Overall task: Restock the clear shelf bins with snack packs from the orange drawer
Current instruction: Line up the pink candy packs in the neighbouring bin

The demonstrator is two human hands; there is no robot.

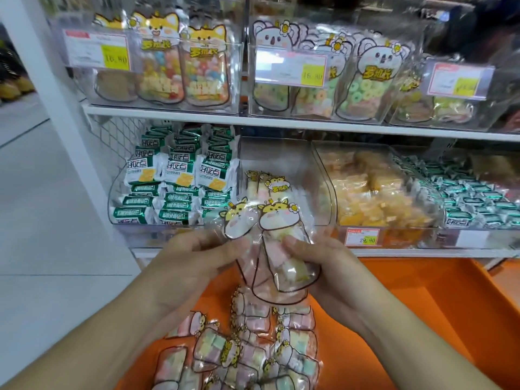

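Both my hands hold a small stack of clear marshmallow snack packs point(277, 249) with hamster-face tops, upright in front of the lower shelf. My left hand point(194, 257) grips the packs' left side. On the right side, my right hand point(323, 266) presses its thumb on the front pack. Behind them stands a clear shelf bin point(284, 153) with a few of the same packs point(270, 184) lying inside. Below my hands the orange drawer point(408, 305) is pulled out, and several more marshmallow packs point(247, 347) lie loose in it.
A bin of green-and-white cracker packs point(180, 175) sits left of the target bin, and a bin of yellow snacks point(374, 192) sits right of it. The upper shelf point(281, 121) carries bins of gummy pouches with price tags. A white post point(56, 108) bounds the left.
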